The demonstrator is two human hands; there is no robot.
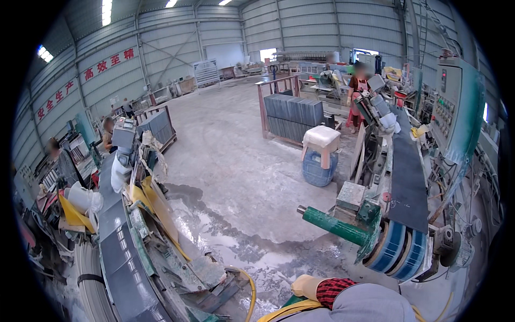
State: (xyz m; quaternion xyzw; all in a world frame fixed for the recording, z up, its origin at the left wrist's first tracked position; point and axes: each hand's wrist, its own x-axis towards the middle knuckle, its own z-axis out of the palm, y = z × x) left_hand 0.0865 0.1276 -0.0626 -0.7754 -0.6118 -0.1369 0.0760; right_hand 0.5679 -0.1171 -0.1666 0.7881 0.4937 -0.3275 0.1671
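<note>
My right hand (308, 287) shows at the lower edge in a cream glove, with a red-and-black checked cuff and a grey sleeve behind it. It points left, beside a green thing (292, 301) and a yellow edge (300, 308) below it. The fingers are too hidden to tell if they grip anything. My left hand is out of view. To the right, a conveyor belt (410, 182) carries a dark slab and ends at blue-banded rollers with a green motor (335, 226). On the left, another belt (124, 257) carries dark wet stone slabs.
A blue plastic drum (319, 167) stands by a stool with a white top (322, 137). Behind it, a rack holds upright grey slabs (292, 117). A control cabinet (456, 110) stands at right. A yellow hose (251, 284) crosses the wet floor. Several people work farther off.
</note>
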